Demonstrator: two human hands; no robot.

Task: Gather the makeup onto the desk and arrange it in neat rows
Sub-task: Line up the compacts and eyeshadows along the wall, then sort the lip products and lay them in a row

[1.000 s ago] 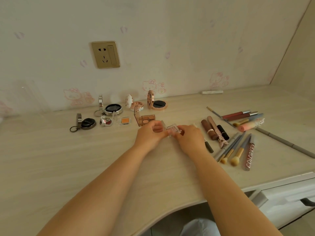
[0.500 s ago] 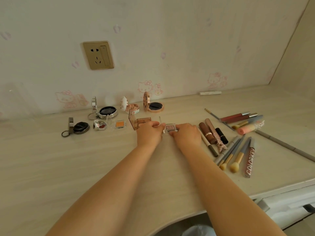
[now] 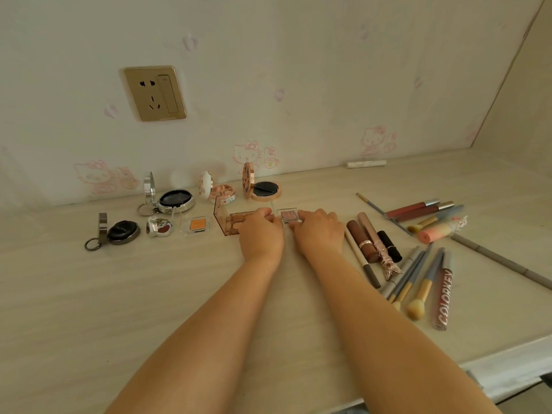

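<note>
My two bare arms reach forward over a pale wood-grain table (image 3: 89, 309). Between my hands sits a small clear square eyeshadow pan (image 3: 289, 215) with a pink glittery fill. A second ago I held it lifted between both hands, nearer to me; now it rests flat on the table, further back, in line with the row of compacts. My right hand (image 3: 319, 233) has its fingers curled, the fingertips pinching the pan's right edge. My left hand (image 3: 260, 233) has curled fingers resting on the open brown blush case (image 3: 231, 224) just left of the pan; I cannot tell whether it grips that case or only touches it.

To the left, the front row runs on: an orange square pan (image 3: 197, 225), a small silver heart compact (image 3: 159, 228) and a dark round compact (image 3: 121, 233) with a key ring. Behind stand three open round compacts. To my right lie lipsticks, pencils and brushes (image 3: 412, 282), loosely fanned and not yet squared up.

I judge that the pink pan has just joined the front row, and the right-hand pile is what remains to be straightened.
</note>
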